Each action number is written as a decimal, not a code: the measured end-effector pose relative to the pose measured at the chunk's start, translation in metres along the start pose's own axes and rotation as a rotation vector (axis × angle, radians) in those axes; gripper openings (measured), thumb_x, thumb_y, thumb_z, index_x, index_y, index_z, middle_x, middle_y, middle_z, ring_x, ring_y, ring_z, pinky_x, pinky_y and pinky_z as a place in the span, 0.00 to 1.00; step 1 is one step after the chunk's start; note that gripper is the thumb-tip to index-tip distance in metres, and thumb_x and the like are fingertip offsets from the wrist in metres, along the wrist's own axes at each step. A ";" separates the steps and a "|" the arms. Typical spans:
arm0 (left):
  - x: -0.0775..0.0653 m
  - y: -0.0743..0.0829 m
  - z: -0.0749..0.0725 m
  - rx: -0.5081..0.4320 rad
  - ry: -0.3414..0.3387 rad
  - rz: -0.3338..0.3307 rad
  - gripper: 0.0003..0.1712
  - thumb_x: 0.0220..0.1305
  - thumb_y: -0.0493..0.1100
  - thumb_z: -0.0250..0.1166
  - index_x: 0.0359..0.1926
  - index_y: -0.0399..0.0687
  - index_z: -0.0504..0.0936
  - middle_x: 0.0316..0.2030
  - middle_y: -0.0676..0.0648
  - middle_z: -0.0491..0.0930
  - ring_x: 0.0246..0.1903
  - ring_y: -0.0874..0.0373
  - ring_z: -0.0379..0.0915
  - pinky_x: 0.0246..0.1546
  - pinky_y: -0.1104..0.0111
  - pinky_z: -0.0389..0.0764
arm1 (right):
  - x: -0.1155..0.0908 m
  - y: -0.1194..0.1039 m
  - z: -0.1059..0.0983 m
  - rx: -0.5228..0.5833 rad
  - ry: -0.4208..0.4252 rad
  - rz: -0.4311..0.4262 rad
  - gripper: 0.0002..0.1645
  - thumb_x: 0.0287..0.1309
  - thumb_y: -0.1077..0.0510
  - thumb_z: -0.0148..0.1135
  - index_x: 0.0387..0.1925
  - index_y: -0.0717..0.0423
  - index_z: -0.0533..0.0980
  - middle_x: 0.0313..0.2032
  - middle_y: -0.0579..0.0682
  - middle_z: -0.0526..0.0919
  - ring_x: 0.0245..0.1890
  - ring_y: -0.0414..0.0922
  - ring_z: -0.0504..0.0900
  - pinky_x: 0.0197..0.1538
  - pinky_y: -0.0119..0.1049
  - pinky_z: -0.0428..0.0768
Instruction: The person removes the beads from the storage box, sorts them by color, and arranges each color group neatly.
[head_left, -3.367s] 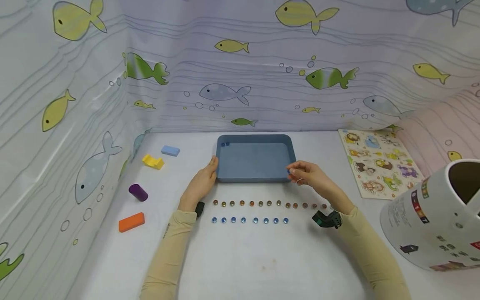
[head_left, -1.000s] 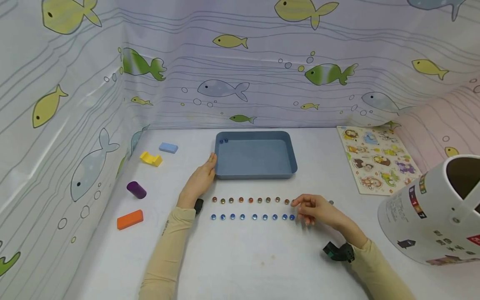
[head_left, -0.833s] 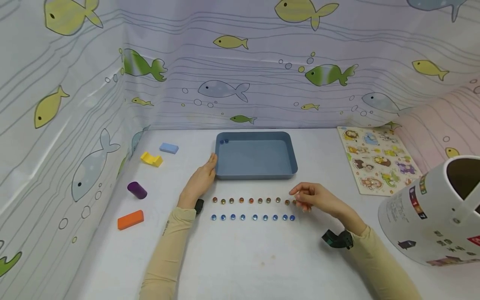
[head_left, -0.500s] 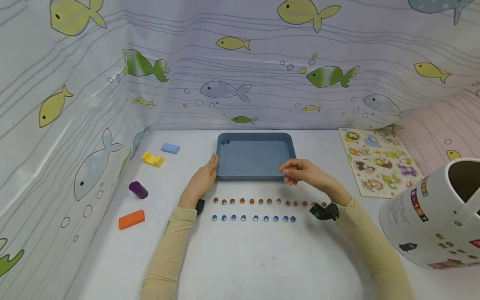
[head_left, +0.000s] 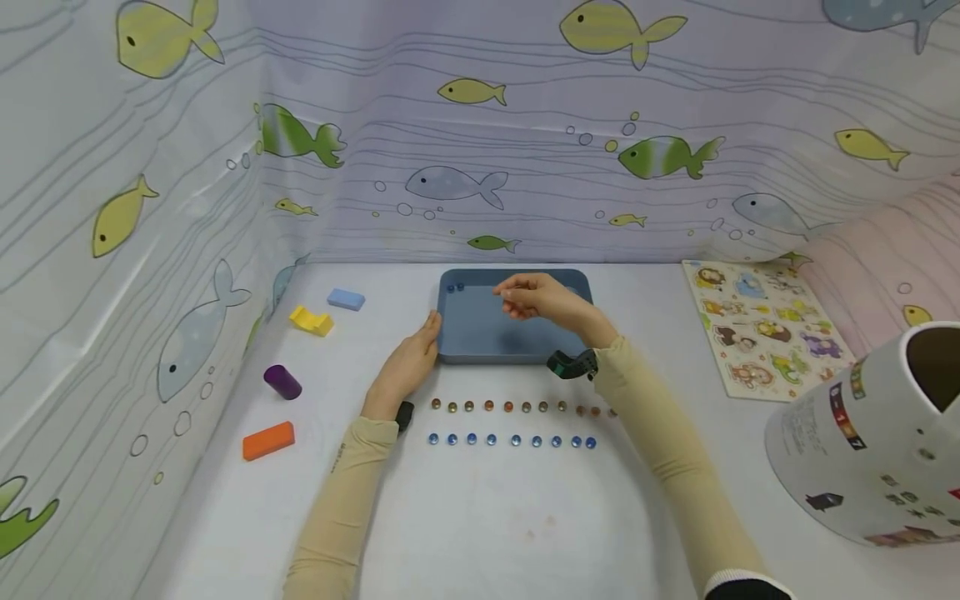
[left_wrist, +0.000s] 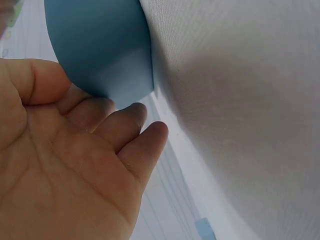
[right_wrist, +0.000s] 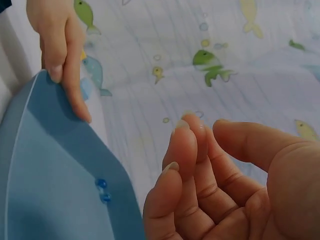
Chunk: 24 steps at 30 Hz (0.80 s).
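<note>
The blue-grey tray [head_left: 487,359] lies toward the back of the table. My left hand [head_left: 407,367] rests against its left side; in the left wrist view, its fingers [left_wrist: 145,150] lie along the outer wall. My right hand [head_left: 543,298] hovers over the tray, fingers loosely bent; the right wrist view has a gap between thumb and fingertips [right_wrist: 181,145], with no bead showing there. Two small blue beads [right_wrist: 102,191] sit inside, at the tray's back left corner. Before the tray runs a row of brownish-red beads [head_left: 508,407], its right end hidden behind my sleeve, then a row of blue beads [head_left: 516,440].
Left of the tray are a light blue block [head_left: 346,299], a yellow notched block [head_left: 311,321], a purple cylinder [head_left: 282,382] and an orange block [head_left: 268,441]. An animal picture board [head_left: 765,329] and a big white printed bucket [head_left: 847,450] stand right.
A blue bead held by my right hand has joined the right end of the blue row. That hand then left the rows and moved up and left over the tray. My left hand stays put.
</note>
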<state>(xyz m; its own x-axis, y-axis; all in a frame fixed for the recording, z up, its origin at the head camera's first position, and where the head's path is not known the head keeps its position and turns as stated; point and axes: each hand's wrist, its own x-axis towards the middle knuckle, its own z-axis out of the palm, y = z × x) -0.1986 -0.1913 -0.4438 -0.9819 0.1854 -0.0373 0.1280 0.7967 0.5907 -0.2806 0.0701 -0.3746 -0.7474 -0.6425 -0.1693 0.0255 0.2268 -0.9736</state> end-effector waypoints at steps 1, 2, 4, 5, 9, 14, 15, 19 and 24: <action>0.000 0.000 0.000 0.004 -0.001 0.000 0.30 0.76 0.41 0.39 0.75 0.41 0.48 0.76 0.43 0.45 0.75 0.47 0.46 0.75 0.55 0.54 | 0.008 0.000 0.003 0.012 -0.006 0.001 0.21 0.72 0.57 0.49 0.60 0.63 0.70 0.35 0.49 0.80 0.33 0.40 0.80 0.40 0.28 0.82; 0.000 -0.001 0.000 0.006 -0.004 -0.002 0.30 0.76 0.41 0.39 0.75 0.42 0.48 0.76 0.43 0.45 0.75 0.48 0.46 0.75 0.55 0.54 | 0.016 0.001 0.005 0.024 -0.011 0.004 0.21 0.73 0.56 0.48 0.61 0.63 0.70 0.35 0.49 0.80 0.33 0.40 0.80 0.40 0.29 0.81; 0.000 -0.001 0.000 0.008 -0.004 -0.007 0.30 0.76 0.41 0.39 0.75 0.42 0.48 0.76 0.43 0.45 0.75 0.48 0.46 0.75 0.55 0.54 | 0.031 0.003 0.010 0.033 -0.011 0.016 0.23 0.73 0.55 0.48 0.63 0.64 0.69 0.34 0.47 0.80 0.33 0.39 0.80 0.42 0.31 0.81; 0.000 -0.001 0.000 0.007 -0.004 -0.010 0.30 0.76 0.41 0.40 0.75 0.42 0.48 0.76 0.44 0.45 0.75 0.49 0.47 0.75 0.55 0.54 | 0.038 0.004 0.011 0.034 -0.007 0.027 0.25 0.73 0.54 0.48 0.64 0.64 0.68 0.34 0.46 0.80 0.33 0.38 0.80 0.44 0.34 0.81; 0.000 0.000 -0.001 0.005 -0.004 -0.018 0.30 0.76 0.41 0.40 0.75 0.42 0.49 0.76 0.44 0.46 0.74 0.49 0.47 0.75 0.55 0.55 | 0.063 0.011 0.017 0.024 0.019 0.085 0.27 0.73 0.52 0.48 0.66 0.65 0.67 0.36 0.47 0.81 0.37 0.42 0.81 0.56 0.48 0.78; -0.001 0.000 -0.002 0.010 0.004 -0.015 0.30 0.75 0.40 0.41 0.75 0.41 0.50 0.76 0.44 0.47 0.74 0.48 0.49 0.74 0.55 0.56 | 0.091 0.019 0.023 0.044 0.055 0.144 0.26 0.74 0.51 0.47 0.66 0.61 0.68 0.49 0.62 0.80 0.38 0.44 0.81 0.55 0.45 0.79; 0.000 0.000 -0.002 0.008 0.005 -0.013 0.30 0.75 0.40 0.41 0.75 0.41 0.50 0.76 0.44 0.47 0.74 0.48 0.49 0.74 0.55 0.56 | 0.095 0.020 0.024 0.051 0.066 0.154 0.26 0.74 0.52 0.47 0.65 0.60 0.69 0.51 0.63 0.80 0.37 0.42 0.81 0.53 0.43 0.80; -0.001 0.000 -0.002 0.011 0.010 -0.008 0.30 0.75 0.40 0.42 0.75 0.40 0.51 0.76 0.44 0.48 0.74 0.49 0.50 0.74 0.56 0.57 | 0.111 0.027 0.028 0.062 0.108 0.190 0.24 0.73 0.51 0.47 0.64 0.57 0.71 0.44 0.56 0.83 0.33 0.38 0.80 0.45 0.33 0.81; -0.002 0.000 -0.002 0.001 0.011 -0.022 0.30 0.75 0.40 0.42 0.75 0.43 0.51 0.76 0.45 0.48 0.74 0.51 0.49 0.75 0.57 0.56 | 0.123 0.034 0.032 0.054 0.146 0.225 0.24 0.72 0.54 0.49 0.65 0.56 0.69 0.34 0.48 0.81 0.30 0.37 0.80 0.35 0.27 0.79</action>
<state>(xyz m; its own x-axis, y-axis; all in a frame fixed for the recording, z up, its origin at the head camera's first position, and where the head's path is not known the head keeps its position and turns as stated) -0.1975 -0.1932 -0.4423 -0.9860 0.1616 -0.0419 0.1063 0.8014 0.5886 -0.3500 -0.0244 -0.4330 -0.8068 -0.4667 -0.3624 0.2342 0.3105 -0.9213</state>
